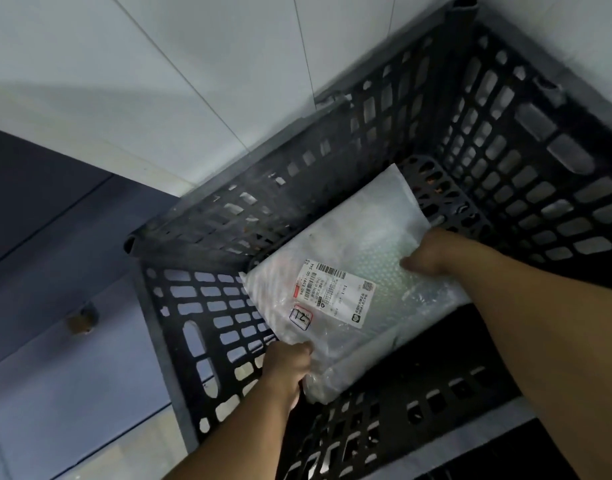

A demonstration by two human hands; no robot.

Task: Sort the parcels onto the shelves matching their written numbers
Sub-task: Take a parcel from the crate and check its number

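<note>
Person's got both hands down inside a black plastic crate (488, 140) with slotted, lattice-style walls, holding a white bubble-wrap mailer parcel (360, 230). It's flat, soft and rectangular, with a crinkly see-through film bunched up at the near end. The parcel sits tilted over the crate floor, and its long axis runs diagonally, from the near-left wall up toward the far-right corner.

It faces up, showing a white printed shipping label (335, 294) with a barcode, turned sideways to the camera. Just beside that is a small boxed handwritten number (301, 317) that looks like 12, a bit blurry though.

The left hand (289, 363) grips the near-left edge, fingers curled round it. The right hand (432, 254) pinches the right edge, thumb pressed on top — the other fingers are tucked under, out of sight.

Outside the crate there are pale tiles (159, 81) and a blue panel (55, 220).
</note>
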